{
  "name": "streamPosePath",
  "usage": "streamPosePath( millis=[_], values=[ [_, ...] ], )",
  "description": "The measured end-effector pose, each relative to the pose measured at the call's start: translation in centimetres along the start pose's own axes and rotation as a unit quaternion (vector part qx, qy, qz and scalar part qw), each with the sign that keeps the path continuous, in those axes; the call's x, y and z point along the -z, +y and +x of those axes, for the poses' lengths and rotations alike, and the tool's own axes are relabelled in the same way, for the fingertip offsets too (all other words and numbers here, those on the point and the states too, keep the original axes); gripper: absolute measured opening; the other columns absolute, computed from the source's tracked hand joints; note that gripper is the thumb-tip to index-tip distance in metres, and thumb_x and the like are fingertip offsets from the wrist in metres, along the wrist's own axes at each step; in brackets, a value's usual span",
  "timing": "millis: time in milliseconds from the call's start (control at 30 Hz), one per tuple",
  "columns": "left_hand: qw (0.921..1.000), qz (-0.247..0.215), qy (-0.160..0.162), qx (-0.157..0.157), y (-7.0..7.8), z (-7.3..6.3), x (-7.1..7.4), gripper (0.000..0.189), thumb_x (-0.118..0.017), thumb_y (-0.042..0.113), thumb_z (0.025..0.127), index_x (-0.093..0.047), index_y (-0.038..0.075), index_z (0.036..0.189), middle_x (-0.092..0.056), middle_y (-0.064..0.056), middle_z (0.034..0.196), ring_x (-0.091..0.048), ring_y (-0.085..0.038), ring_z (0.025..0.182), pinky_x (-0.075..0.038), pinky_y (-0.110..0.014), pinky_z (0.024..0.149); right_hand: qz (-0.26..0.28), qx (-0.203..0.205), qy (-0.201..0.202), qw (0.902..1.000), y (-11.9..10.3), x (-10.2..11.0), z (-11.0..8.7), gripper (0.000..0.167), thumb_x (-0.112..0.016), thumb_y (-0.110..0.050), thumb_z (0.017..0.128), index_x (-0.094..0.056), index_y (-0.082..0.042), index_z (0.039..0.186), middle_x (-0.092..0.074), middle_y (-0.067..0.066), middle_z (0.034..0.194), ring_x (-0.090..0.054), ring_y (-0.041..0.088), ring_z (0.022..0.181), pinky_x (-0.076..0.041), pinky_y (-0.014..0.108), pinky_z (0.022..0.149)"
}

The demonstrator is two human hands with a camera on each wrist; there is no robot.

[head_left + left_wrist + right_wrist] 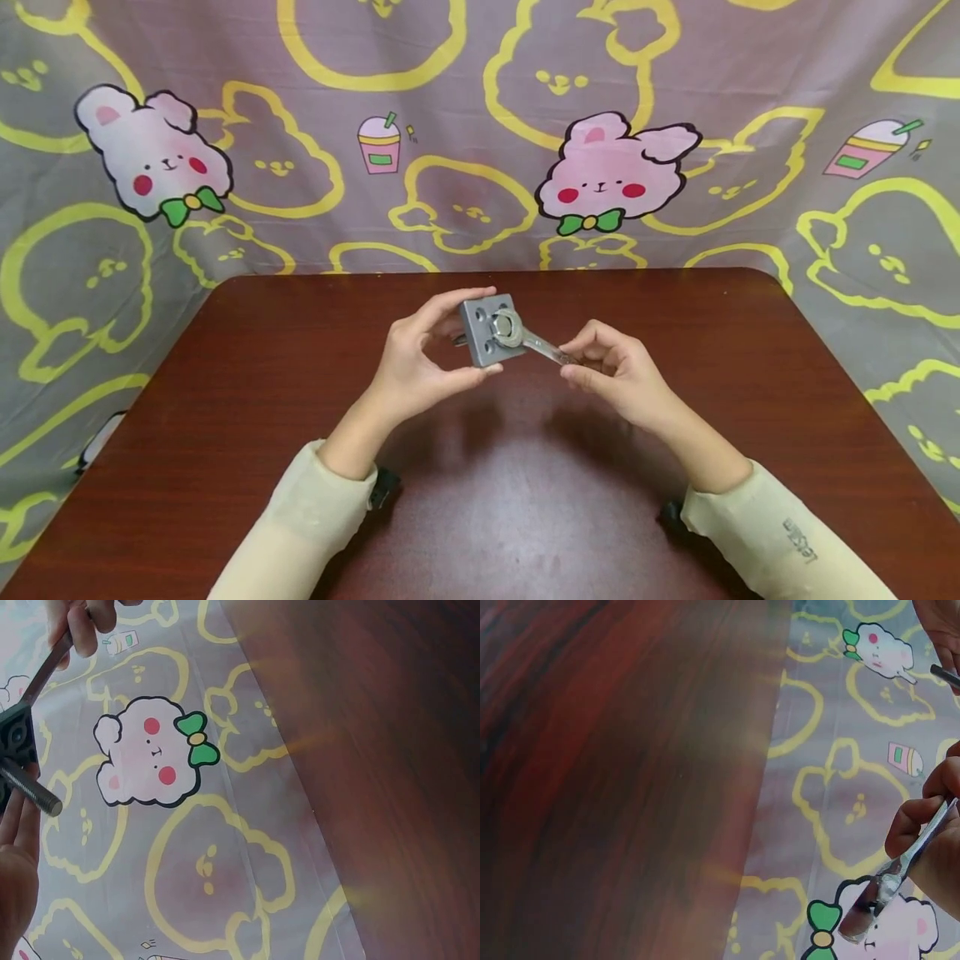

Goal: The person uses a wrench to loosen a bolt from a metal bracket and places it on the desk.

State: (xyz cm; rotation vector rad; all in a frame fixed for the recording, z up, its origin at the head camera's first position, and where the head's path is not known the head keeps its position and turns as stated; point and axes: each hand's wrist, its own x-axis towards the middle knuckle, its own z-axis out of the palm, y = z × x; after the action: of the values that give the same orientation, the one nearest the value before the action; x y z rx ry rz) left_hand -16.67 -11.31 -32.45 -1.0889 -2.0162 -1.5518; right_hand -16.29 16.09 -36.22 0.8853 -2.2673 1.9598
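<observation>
- Nearest camera: left sleeve [300,508] and right sleeve [780,533], pale, dark band at each cuff.
- Left hand [412,362]: holding grey block [482,335], thumb along near edge, fingers at far edge.
- Block: off the table [247,375], tilted, holed face showing to camera, between the two hands but in the left one only.
- Bolt head [504,327] sits on that face; threaded shank [34,790] sticks out the back, seen from left wrist.
- Right hand [622,371]: narrow pinch, thumb and fingers on handle of wrench [543,346].
- Key relation: wrench end is around bolt head; can't tell if it closes all the way round. Handle's long axis runs from bolt toward right and slightly near, straight into right hand. Block lies left and slightly far of right hand. Left hand nearer the bolt.
- Wrench tail pokes out past right hand, right wrist view.
- Far side: printed cloth [465,125] behind table edge.
</observation>
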Motion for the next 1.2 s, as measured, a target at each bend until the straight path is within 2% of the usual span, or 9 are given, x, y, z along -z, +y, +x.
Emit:
streamPosePath(
  millis=[100, 233, 333, 500, 633, 733, 833, 1000, 1200],
  values=[
    [0.9992, -0.017, -0.032, 0.014, 0.2, 0.0, 0.3, 0.075, -0.089, -0.004, 0.066, -0.056, 0.001, 0.133, -0.066, -0.015, 0.128, -0.073, -0.018, 0.094, -0.059, -0.024, 0.077, 0.003, 0.002, -0.016, 0.9999, 0.2, 0.3, 0.1, 0.015, -0.066, 0.011, 0.086, -0.061, 0.007, 0.100, -0.071, -0.006, 0.086, -0.065, 0.007, 0.068, -0.052, 0.019, 0.055],
    [0.9922, -0.046, -0.103, 0.052, 0.5, 0.2, 1.0, 0.075, -0.088, -0.004, 0.068, -0.054, 0.002, 0.134, -0.064, -0.014, 0.131, -0.073, -0.019, 0.097, -0.061, -0.029, 0.080, 0.005, 0.013, -0.064, 0.9978, 0.6, 1.3, 0.6, 0.015, -0.068, 0.011, 0.086, -0.062, 0.006, 0.098, -0.071, -0.008, 0.085, -0.063, 0.009, 0.067, -0.053, 0.023, 0.055],
    [0.9794, -0.071, -0.166, 0.091, 0.7, 0.4, 1.5, 0.074, -0.087, -0.002, 0.069, -0.054, 0.004, 0.135, -0.064, -0.013, 0.131, -0.073, -0.019, 0.100, -0.061, -0.032, 0.088, 0.011, 0.023, -0.109, 0.9938, 0.9, 2.2, 1.1, 0.016, -0.069, 0.012, 0.084, -0.062, 0.006, 0.097, -0.071, -0.007, 0.087, -0.063, 0.007, 0.068, -0.055, 0.025, 0.056],
    [0.9507, -0.105, -0.256, 0.139, 0.6, 0.6, 1.5, 0.070, -0.087, 0.001, 0.072, -0.055, 0.004, 0.134, -0.065, -0.012, 0.129, -0.071, -0.018, 0.102, -0.058, -0.033, 0.095, 0.038, 0.023, -0.168, 0.9848, 1.6, 3.0, 1.8, 0.014, -0.076, 0.001, 0.083, -0.066, 0.003, 0.093, -0.067, 0.005, 0.086, -0.064, 0.006, 0.073, -0.056, 0.023, 0.060],
    [0.9343, -0.112, -0.297, 0.162, 0.4, 0.4, 1.3, 0.068, -0.087, 0.002, 0.071, -0.057, 0.004, 0.133, -0.067, -0.011, 0.125, -0.071, -0.016, 0.102, -0.058, -0.033, 0.095, 0.045, 0.017, -0.194, 0.9799, 2.2, 3.3, 2.0, 0.015, -0.080, -0.005, 0.082, -0.069, 0.001, 0.091, -0.066, 0.011, 0.081, -0.063, 0.008, 0.075, -0.056, 0.023, 0.063],
    [0.9293, -0.116, -0.306, 0.170, 0.2, 0.0, 1.0, 0.067, -0.087, 0.002, 0.071, -0.058, 0.004, 0.132, -0.068, -0.011, 0.123, -0.072, -0.015, 0.102, -0.058, -0.033, 0.094, 0.035, 0.016, -0.201, 0.9787, 2.4, 3.6, 1.9, 0.014, -0.080, -0.003, 0.080, -0.071, 0.000, 0.090, -0.067, 0.012, 0.080, -0.063, 0.009, 0.075, -0.056, 0.025, 0.064],
    [0.9375, -0.110, -0.286, 0.164, -0.1, -0.4, 0.8, 0.068, -0.087, 0.003, 0.071, -0.058, 0.006, 0.132, -0.068, -0.010, 0.125, -0.072, -0.015, 0.101, -0.059, -0.033, 0.093, 0.013, 0.022, -0.190, 0.9814, 2.4, 4.0, 1.7, 0.013, -0.079, 0.000, 0.080, -0.072, -0.001, 0.091, -0.069, 0.008, 0.082, -0.063, 0.008, 0.074, -0.056, 0.025, 0.062],
    [0.9701, -0.073, -0.194, 0.126, -0.4, -1.0, 0.9, 0.071, -0.088, 0.003, 0.070, -0.057, 0.007, 0.134, -0.065, -0.010, 0.130, -0.072, -0.017, 0.100, -0.059, -0.032, 0.091, 0.004, 0.035, -0.122, 0.9919, 1.7, 4.8, 0.9, 0.019, -0.074, 0.012, 0.080, -0.071, -0.001, 0.094, -0.072, -0.004, 0.087, -0.064, 0.005, 0.069, -0.055, 0.024, 0.056],
    [0.9948, -0.014, -0.073, 0.070, -0.6, -0.7, 0.5, 0.074, -0.088, -0.001, 0.068, -0.056, 0.007, 0.135, -0.065, -0.010, 0.131, -0.073, -0.017, 0.096, -0.061, -0.029, 0.080, 0.005, -0.029, -0.004, 0.9996, 0.1, 3.3, -0.3, 0.021, -0.067, 0.009, 0.087, -0.067, -0.007, 0.100, -0.072, -0.007, 0.086, -0.065, 0.005, 0.070, -0.056, 0.020, 0.060]
  ],
)
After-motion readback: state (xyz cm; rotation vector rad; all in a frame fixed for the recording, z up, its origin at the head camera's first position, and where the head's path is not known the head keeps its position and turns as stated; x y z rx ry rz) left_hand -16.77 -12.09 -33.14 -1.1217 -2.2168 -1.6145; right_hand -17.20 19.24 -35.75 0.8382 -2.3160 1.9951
